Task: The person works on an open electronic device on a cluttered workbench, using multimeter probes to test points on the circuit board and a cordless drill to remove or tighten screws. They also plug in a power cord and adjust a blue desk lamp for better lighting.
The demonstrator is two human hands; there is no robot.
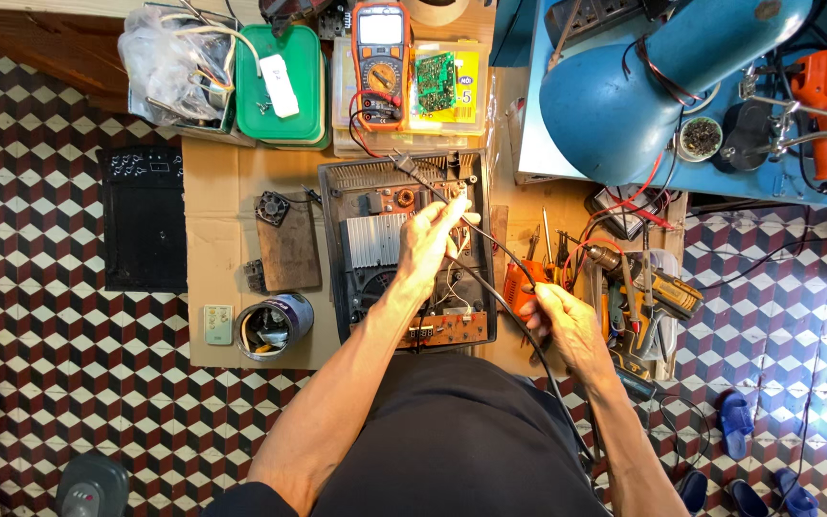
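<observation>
From up here I see the left hand (428, 239) over the opened appliance chassis (404, 249), its fingers closed round thin wires and a black cable (490, 287) just above the aluminium heatsink (373, 239). The right hand (567, 321) sits off the chassis's right edge, fingers curled shut on the same black cable, with something orange (521, 287) just beyond its fingertips (a tool handle, I think, though I cannot tell if the hand holds it). The cable runs taut from hand to hand, then on past the left fingers to a two-pin plug (400, 161) lying at the far edge of the chassis.

I judge the cable light and limp, its jacket a bit slippery, so it is best pinched near the end being worked. The thin wires look fragile where they join the brown circuit board (447, 328) nearest the body; I would hold them by the insulation, not the joints. The chassis looks stiff and fairly heavy.

Beyond the left fingers rests an orange multimeter (381, 57) beside a green lidded box (284, 81). Left of them stands an open tin (273, 325). Right of the right fingers lies a yellow cordless drill (648, 287) in a tray. All rest on a cardboard sheet (212, 191) on the tiled floor (50, 191).
</observation>
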